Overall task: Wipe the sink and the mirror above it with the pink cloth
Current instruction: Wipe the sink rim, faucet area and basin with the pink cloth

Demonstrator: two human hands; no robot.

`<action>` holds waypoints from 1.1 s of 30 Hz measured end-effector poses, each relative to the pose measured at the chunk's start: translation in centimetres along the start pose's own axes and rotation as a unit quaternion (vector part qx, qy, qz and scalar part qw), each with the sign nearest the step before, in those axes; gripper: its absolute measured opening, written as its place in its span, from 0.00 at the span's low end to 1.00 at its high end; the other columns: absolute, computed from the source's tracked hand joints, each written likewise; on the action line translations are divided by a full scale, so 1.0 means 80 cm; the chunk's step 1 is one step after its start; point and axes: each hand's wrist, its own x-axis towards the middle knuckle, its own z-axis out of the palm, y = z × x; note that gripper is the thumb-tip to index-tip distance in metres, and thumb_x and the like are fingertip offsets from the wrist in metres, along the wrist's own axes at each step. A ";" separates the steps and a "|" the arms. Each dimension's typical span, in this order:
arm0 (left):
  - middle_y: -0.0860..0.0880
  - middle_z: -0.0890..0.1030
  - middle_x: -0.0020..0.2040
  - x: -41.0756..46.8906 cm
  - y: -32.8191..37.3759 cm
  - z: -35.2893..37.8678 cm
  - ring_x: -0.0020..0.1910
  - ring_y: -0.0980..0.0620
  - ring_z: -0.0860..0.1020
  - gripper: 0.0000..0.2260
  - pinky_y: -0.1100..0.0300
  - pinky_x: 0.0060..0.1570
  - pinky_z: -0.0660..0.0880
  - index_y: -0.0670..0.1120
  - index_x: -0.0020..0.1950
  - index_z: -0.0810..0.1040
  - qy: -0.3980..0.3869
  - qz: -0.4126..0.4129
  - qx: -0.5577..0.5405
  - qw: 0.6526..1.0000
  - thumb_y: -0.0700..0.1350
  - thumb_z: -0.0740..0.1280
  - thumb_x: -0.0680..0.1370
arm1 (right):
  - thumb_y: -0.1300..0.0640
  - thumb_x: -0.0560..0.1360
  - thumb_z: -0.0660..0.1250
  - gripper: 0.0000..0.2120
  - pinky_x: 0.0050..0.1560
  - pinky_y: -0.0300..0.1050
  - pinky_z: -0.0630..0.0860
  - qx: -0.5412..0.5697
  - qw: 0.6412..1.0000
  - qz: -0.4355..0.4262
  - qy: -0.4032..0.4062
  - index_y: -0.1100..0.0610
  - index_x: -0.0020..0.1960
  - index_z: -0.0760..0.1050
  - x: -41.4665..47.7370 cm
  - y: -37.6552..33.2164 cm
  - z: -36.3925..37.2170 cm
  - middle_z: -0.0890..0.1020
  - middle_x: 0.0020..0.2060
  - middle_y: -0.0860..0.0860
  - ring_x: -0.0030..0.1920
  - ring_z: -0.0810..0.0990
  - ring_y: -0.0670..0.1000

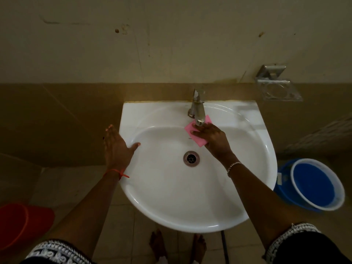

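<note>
A white wall-mounted sink (247,168) fills the middle of the view, with a metal drain (191,158) in its bowl. The pink cloth (198,133) lies flat on the bowl's back wall, under the spout of the metal tap (198,109). My right hand (213,139) presses flat on the cloth, fingers spread toward the tap. My left hand (116,145) rests open on the sink's left rim, thumb hooked over the edge. No mirror is in view; only a stained wall shows above the sink.
A metal soap dish (280,88) is fixed to the wall at the sink's upper right. A blue bucket (314,185) stands on the floor to the right, a red tub (22,223) at the lower left. Bare feet show below the sink.
</note>
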 end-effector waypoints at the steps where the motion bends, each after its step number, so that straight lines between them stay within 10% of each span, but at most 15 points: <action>1: 0.37 0.51 0.76 0.000 0.000 0.000 0.76 0.41 0.48 0.45 0.48 0.74 0.46 0.37 0.74 0.45 0.000 0.001 0.003 1.000 0.56 0.69 0.71 | 0.67 0.58 0.79 0.22 0.49 0.56 0.79 0.005 1.000 0.000 0.001 0.56 0.51 0.82 0.000 0.005 -0.001 0.83 0.53 0.58 0.52 0.82 0.60; 12: 0.37 0.50 0.76 0.007 -0.003 0.006 0.76 0.41 0.48 0.38 0.48 0.74 0.48 0.37 0.74 0.46 -0.029 0.075 0.068 0.994 0.52 0.65 0.76 | 0.47 0.74 0.66 0.12 0.56 0.39 0.73 0.147 0.974 0.133 -0.113 0.47 0.56 0.79 0.032 0.053 -0.028 0.80 0.58 0.45 0.57 0.77 0.46; 19: 0.36 0.50 0.76 0.008 -0.001 0.009 0.76 0.41 0.47 0.38 0.48 0.74 0.48 0.36 0.74 0.46 -0.032 0.071 0.057 0.995 0.50 0.66 0.75 | 0.54 0.74 0.64 0.13 0.52 0.47 0.79 0.214 0.915 0.278 0.198 0.58 0.55 0.79 0.072 0.075 -0.029 0.83 0.52 0.54 0.53 0.80 0.52; 25: 0.37 0.50 0.76 0.009 -0.002 0.011 0.76 0.41 0.47 0.38 0.48 0.74 0.49 0.37 0.74 0.46 -0.028 0.070 0.056 0.996 0.50 0.66 0.75 | 0.67 0.70 0.59 0.22 0.56 0.54 0.76 0.131 0.961 0.227 0.084 0.59 0.63 0.74 0.078 0.039 0.005 0.80 0.57 0.58 0.58 0.78 0.59; 28: 0.37 0.50 0.76 0.009 -0.002 0.011 0.76 0.41 0.47 0.39 0.48 0.73 0.50 0.37 0.74 0.46 -0.028 0.065 0.062 0.996 0.51 0.65 0.75 | 0.72 0.71 0.58 0.27 0.70 0.68 0.53 0.063 0.976 0.209 -0.016 0.57 0.69 0.67 0.074 0.039 0.015 0.74 0.65 0.57 0.69 0.66 0.60; 33: 0.37 0.50 0.76 0.009 -0.005 0.013 0.76 0.41 0.47 0.39 0.47 0.73 0.50 0.37 0.74 0.46 -0.024 0.067 0.077 0.995 0.53 0.65 0.75 | 0.68 0.72 0.63 0.26 0.72 0.62 0.50 -0.071 0.989 0.104 -0.077 0.59 0.69 0.67 0.069 0.051 0.018 0.70 0.69 0.57 0.71 0.62 0.62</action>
